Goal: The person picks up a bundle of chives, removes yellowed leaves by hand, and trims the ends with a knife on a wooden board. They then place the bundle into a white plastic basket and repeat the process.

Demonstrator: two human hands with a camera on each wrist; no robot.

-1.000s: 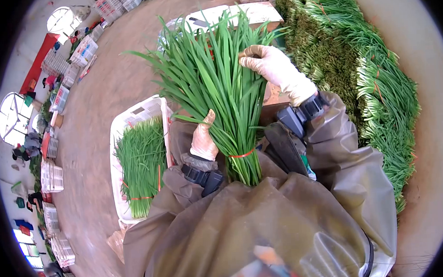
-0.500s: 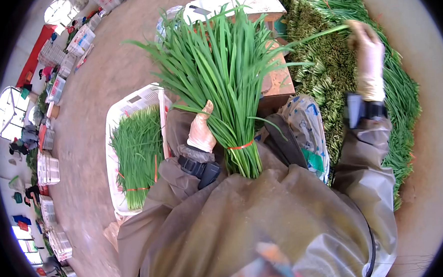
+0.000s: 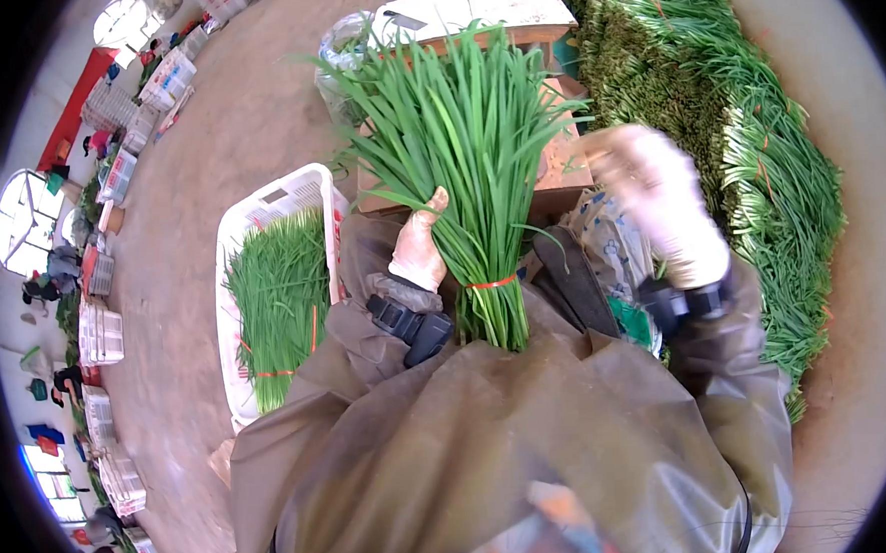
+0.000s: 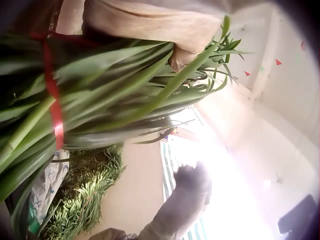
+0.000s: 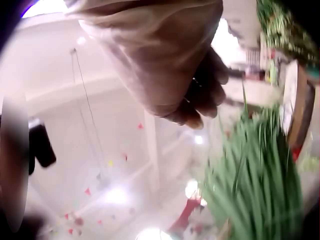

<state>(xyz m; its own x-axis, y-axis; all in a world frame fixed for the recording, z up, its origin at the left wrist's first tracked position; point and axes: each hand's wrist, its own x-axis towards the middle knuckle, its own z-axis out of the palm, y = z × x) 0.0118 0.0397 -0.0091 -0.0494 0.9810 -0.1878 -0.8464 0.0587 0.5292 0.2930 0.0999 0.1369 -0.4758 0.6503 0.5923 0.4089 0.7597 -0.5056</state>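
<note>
A tall bunch of garlic chives (image 3: 471,140) stands upright in front of the brown apron, its leaves fanning out at the top. Round its lower stems runs a red band (image 4: 55,110). My gloved left hand (image 3: 420,248) grips the bunch from the left side, thumb up along the leaves; its other fingers are hidden behind them. To the right of the bunch and apart from it, my gloved right hand (image 3: 659,197) is in the air, blurred. The right wrist view shows its fingers (image 5: 214,95) loosely bent, with nothing visible in them.
At left, a white crate (image 3: 222,228) holds banded chives (image 3: 279,295). Along the right wall lies a long heap of chives (image 3: 778,169). A wooden table (image 3: 567,160) and a white board (image 3: 519,7) with a knife (image 3: 406,20) stand ahead. Beside my lap is a patterned bag (image 3: 611,233).
My right hand pulled a leaf out of the bunch and swung right over the heap with it; now it is back nearer the bunch without the leaf. My left hand keeps its grip.
</note>
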